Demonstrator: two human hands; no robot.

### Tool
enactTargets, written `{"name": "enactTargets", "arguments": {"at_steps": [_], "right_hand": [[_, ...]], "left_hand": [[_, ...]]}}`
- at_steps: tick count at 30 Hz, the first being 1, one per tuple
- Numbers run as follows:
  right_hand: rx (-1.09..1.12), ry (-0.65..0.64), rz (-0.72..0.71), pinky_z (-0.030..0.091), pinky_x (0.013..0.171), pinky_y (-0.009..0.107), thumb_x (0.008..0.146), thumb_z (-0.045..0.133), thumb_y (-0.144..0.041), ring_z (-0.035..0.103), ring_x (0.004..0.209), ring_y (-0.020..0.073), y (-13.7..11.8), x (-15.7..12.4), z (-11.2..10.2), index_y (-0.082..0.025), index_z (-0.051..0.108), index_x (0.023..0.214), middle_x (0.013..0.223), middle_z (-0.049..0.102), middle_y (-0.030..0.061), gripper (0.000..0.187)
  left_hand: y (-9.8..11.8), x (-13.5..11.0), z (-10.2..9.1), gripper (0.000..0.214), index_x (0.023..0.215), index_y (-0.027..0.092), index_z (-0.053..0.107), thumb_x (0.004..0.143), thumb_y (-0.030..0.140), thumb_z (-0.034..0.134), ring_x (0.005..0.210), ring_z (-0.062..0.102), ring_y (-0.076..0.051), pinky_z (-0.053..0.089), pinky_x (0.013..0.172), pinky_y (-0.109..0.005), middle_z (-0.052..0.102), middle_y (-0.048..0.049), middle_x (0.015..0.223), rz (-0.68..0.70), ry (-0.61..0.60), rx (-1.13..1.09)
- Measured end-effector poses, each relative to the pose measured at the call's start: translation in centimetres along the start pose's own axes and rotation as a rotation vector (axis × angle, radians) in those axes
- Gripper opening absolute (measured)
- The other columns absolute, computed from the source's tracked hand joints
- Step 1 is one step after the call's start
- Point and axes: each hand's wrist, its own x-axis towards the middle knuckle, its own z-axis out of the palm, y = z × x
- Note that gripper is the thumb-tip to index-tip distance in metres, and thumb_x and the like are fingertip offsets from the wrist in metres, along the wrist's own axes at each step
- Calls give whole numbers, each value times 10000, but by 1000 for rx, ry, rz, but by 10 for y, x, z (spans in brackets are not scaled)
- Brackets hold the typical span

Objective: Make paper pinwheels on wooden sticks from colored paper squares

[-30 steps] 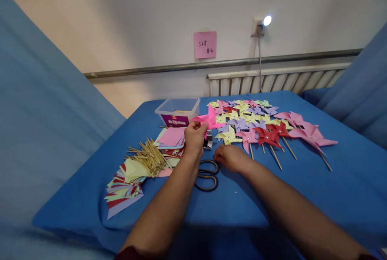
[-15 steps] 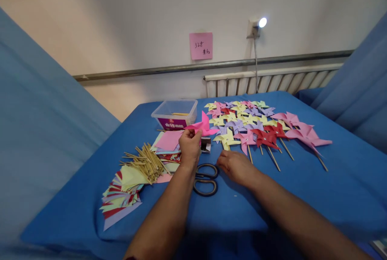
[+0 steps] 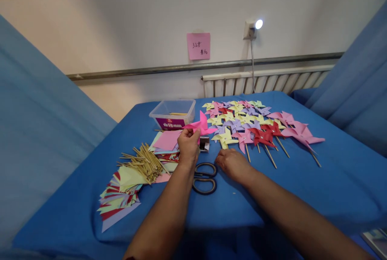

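My left hand (image 3: 189, 147) pinches a bright pink paper pinwheel (image 3: 203, 124) and holds it up above the small open box (image 3: 204, 144). Lower and to the right, my right hand (image 3: 232, 164) is down at the blue cloth with its fingers drawn together. Whatever its fingertips hold, if anything, is hidden from me. Between the two wrists lie scissors (image 3: 205, 192), of which the dark handle loops show. Just beyond my right hand is a pale yellow pinwheel (image 3: 224, 138).
Many pinwheels on sticks, among them a red one (image 3: 262, 137), cover the back right. At left are a heap of sticks (image 3: 148, 163), fanned paper strips (image 3: 117, 205) and a stack of paper sheets (image 3: 166, 140). A clear plastic tub (image 3: 173, 111) stands behind them.
The view has shifted slightly, moving everything a little left in the picture. Both hands keep nearly the same places, and the pink pinwheel is still in my left hand.
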Motion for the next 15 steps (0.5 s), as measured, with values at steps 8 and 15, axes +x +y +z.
{"name": "enactTargets", "arguments": {"at_steps": [8, 15], "right_hand": [[-40, 41, -28, 371, 730, 292, 988, 385, -239, 607, 866, 191, -2, -4, 1, -183, 687, 972, 962, 677, 84, 307], [-43, 24, -24, 352, 671, 290, 976, 419, -231, 600, 814, 185, 0, -2, 5, -181, 691, 923, 906, 669, 82, 282]], "left_hand": [[6, -2, 1, 213, 652, 145, 611, 552, 234, 778, 515, 456, -69, 346, 526, -200, 534, 56, 564, -5, 13, -15], [6, -1, 0, 217, 687, 137, 633, 555, 241, 770, 530, 469, -71, 361, 540, -203, 561, 46, 591, -6, 1, -11]]}}
